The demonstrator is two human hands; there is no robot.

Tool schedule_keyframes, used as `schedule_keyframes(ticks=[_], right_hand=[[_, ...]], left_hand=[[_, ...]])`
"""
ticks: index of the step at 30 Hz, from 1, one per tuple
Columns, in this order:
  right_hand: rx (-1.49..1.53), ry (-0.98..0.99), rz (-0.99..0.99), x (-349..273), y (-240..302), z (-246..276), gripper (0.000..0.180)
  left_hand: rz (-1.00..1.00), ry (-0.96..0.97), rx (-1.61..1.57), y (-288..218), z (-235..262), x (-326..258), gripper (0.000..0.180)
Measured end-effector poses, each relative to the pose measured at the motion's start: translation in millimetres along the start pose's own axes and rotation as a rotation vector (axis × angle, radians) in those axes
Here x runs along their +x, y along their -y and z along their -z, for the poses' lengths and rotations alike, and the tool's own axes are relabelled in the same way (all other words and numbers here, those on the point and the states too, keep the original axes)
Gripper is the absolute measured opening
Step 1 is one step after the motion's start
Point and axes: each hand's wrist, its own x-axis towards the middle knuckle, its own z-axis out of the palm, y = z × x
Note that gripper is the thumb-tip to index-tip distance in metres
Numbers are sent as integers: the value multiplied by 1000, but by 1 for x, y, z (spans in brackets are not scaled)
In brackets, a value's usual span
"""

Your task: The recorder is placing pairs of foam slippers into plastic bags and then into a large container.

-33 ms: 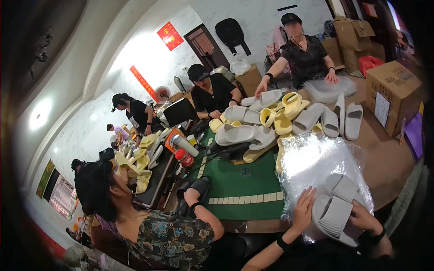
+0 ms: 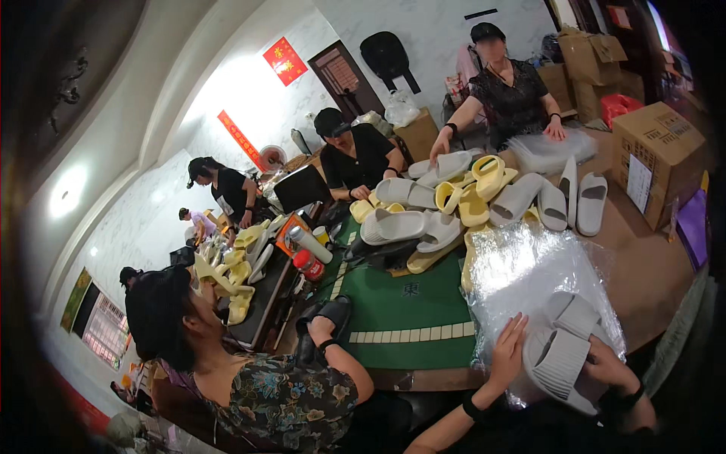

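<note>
- The person's right hand [image 2: 611, 368] comes in from the lower edge, its grip closed around the edge of a pair of grey slippers [image 2: 563, 350] held sole-side up, low and to the right.
- The left hand [image 2: 508, 349] lies flat, fingers spread apart, on the clear plastic bags [image 2: 522, 268] just beside the slippers (it clasps nothing).
- The bags form a shiny stack on the brown counter [image 2: 650, 272], next to a green mat [image 2: 408, 306].
- Farther back on the counter lies a heap of grey and yellow slippers [image 2: 469, 200].
- A cardboard box [image 2: 656, 159] stands at the right.
- A co-worker in a floral top [image 2: 280, 397] sits at the left, a hand on black slippers [image 2: 327, 314].
- Other people sit across the counter.
</note>
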Motion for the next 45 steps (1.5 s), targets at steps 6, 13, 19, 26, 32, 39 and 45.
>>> schedule_keyframes(ticks=[6, 13, 19, 26, 32, 39, 45], right_hand=[[33, -135, 2, -3, -12, -13, 37], [-238, -207, -110, -3, -13, -30, 41], [-427, -356, -118, -9, -105, -65, 46], [-352, -565, 89, 45, -69, -71, 37], [-416, -546, -188, 82, -107, -94, 48], [-617, -678, -184, 152, -119, -57, 47], [-535, -715, 87, 146, -66, -64, 30]], left_hand=[[19, 17, -81, -9, 3, 1, 33], [-273, 96, 161, -34, -11, -15, 42], [-428, 258, 194, -43, -10, -22, 43], [365, 116, -531, 1, -23, -38, 81], [652, 429, -789, 52, -18, -54, 78], [791, 663, -862, 38, -28, -52, 83], [965, 473, -856, 24, -7, -38, 90]])
